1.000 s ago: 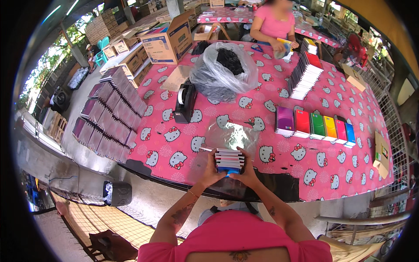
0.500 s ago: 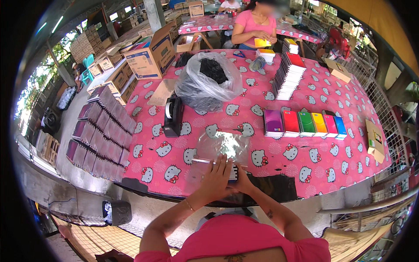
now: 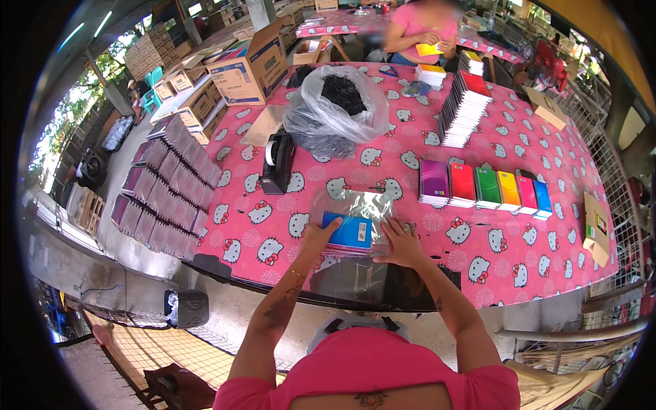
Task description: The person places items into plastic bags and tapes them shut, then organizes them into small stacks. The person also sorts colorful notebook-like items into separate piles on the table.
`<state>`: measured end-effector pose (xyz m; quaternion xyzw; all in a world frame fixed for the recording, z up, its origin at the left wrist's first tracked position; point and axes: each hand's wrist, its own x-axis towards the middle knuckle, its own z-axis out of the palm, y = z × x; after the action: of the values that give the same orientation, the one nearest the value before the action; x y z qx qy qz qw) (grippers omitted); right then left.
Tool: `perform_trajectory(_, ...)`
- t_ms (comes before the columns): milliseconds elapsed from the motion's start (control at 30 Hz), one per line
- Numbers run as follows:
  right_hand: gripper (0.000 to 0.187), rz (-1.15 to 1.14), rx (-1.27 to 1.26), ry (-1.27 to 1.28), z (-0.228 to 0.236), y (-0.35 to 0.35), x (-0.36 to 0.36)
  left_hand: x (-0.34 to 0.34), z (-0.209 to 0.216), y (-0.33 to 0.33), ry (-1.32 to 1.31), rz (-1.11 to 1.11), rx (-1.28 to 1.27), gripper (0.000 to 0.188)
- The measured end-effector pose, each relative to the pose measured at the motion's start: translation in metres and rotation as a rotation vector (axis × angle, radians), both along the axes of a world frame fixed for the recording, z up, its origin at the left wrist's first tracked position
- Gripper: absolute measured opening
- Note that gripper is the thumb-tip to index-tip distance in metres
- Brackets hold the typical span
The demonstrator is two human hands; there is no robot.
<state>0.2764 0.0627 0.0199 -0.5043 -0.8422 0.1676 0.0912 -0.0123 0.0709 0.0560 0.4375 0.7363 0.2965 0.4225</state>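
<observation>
A short stack of spiral notebooks (image 3: 348, 233) with a blue cover on top lies on a clear plastic sheet (image 3: 345, 279) near the table's front edge. My left hand (image 3: 318, 238) grips the stack's left end, thumb on the blue cover and the other fingers mostly hidden. To the right of the stack, my right hand (image 3: 402, 244) rests flat on the plastic with its fingers spread. Beyond the plastic stands a black tape dispenser (image 3: 277, 167).
Left of the table rise wrapped notebook stacks (image 3: 167, 184). A clear bag of black material (image 3: 335, 113) sits farther back, beside a cardboard box (image 3: 249, 72). Coloured notebooks (image 3: 487, 186) stand in a row at right, with a tall stack (image 3: 465, 109) behind. Across the table, a person (image 3: 424, 34) holds a yellow notebook.
My hands have moved apart from being close together on the stack. The stack's blue cover now shows, and my right hand has spread onto the plastic. The whole view has shifted slightly.
</observation>
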Motion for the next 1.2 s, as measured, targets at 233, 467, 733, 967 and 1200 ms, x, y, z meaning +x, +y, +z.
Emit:
perform_trajectory(233, 0.073, -0.197, -0.073, 0.619, -0.014, 0.010, 0.001, 0.012, 0.006, 0.016, 0.394, -0.222, 0.074, 0.099)
perform_trajectory(467, 0.040, -0.398, -0.585, 1.111, -0.016, -0.008, -0.044, -0.005, -0.005, 0.004, 0.300, -0.192, 0.214, 0.074)
perform_trajectory(733, 0.032, 0.284, 0.028, 0.292, -0.004, -0.100, -0.028, -0.090, -0.018, -0.083, 0.295, -1.085, 0.660, 0.014)
perform_trajectory(967, 0.021, -0.036, -0.249, 0.356, 0.020, -0.087, -0.049, -0.088, -0.017, -0.074, 0.126, -0.928, 0.555, 0.012)
perform_trajectory(1200, 0.039, -0.417, 0.058, 0.286, 0.059, -0.059, -0.067, -0.079, 0.009, 0.000, 0.104, -0.621, 0.720, 0.015)
